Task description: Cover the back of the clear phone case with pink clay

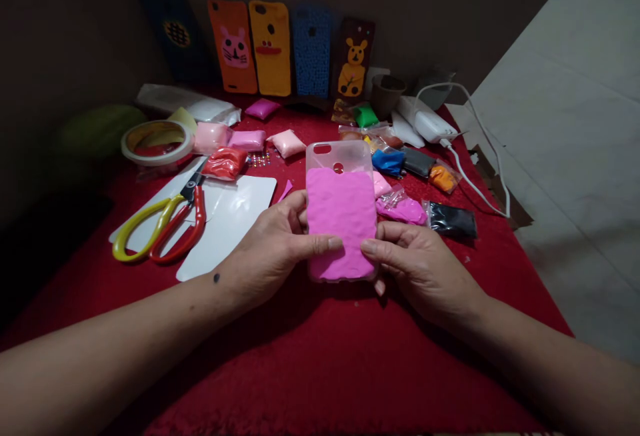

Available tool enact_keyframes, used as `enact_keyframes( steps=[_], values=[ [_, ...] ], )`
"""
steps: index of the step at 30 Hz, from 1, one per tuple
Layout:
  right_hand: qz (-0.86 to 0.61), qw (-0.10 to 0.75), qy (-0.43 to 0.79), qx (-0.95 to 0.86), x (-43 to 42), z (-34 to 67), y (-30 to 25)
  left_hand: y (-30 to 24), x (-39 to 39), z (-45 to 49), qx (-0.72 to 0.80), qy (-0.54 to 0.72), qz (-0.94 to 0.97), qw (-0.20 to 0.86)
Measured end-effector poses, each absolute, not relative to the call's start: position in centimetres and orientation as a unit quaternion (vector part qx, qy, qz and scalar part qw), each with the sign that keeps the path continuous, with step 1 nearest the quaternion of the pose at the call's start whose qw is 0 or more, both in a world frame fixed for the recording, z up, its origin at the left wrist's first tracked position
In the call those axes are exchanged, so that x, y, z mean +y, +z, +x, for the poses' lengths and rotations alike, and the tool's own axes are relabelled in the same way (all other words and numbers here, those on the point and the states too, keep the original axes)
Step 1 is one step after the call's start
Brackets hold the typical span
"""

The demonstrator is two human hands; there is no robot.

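A clear phone case (340,156) spread with bright pink clay (341,219) is held just above the red cloth (310,356). My left hand (275,249) grips its left edge, thumb pressed on the pink clay. On the case's right edge sits my right hand (420,266), fingers behind it and thumb tip on the clay. The top strip of the case, around the camera holes, is bare plastic.
Scissors with yellow and red handles (165,223) lie on white sheets (225,223) at left, by a tape roll (156,141). Clay packets in several colours (400,206) are scattered behind. Several decorated phone cases (270,46) lean on the back wall. A white charger (430,126) and cable lie at right.
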State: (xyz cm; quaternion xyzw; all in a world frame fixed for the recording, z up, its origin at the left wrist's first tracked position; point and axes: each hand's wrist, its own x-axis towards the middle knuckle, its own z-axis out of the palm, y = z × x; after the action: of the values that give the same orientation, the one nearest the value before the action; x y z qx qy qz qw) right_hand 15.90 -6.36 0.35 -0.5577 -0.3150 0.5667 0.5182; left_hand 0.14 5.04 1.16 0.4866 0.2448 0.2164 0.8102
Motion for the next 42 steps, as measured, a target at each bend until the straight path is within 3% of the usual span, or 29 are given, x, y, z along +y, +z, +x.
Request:
enact_keyframes(
  steps=[15,20,42],
  values=[
    [-0.532,0.557,0.559,-0.307,-6.3,15.8,0.3,1.2,4.8,0.1,0.241,0.217,0.523,0.788],
    [-0.468,0.618,0.577,-0.259,-6.0,15.4,0.8,1.4,4.5,0.1,0.244,0.194,0.517,0.797],
    [-0.438,0.696,0.531,-0.203,-5.4,15.3,1.4,0.9,3.5,-0.1,0.143,0.145,0.575,0.792]
  ],
)
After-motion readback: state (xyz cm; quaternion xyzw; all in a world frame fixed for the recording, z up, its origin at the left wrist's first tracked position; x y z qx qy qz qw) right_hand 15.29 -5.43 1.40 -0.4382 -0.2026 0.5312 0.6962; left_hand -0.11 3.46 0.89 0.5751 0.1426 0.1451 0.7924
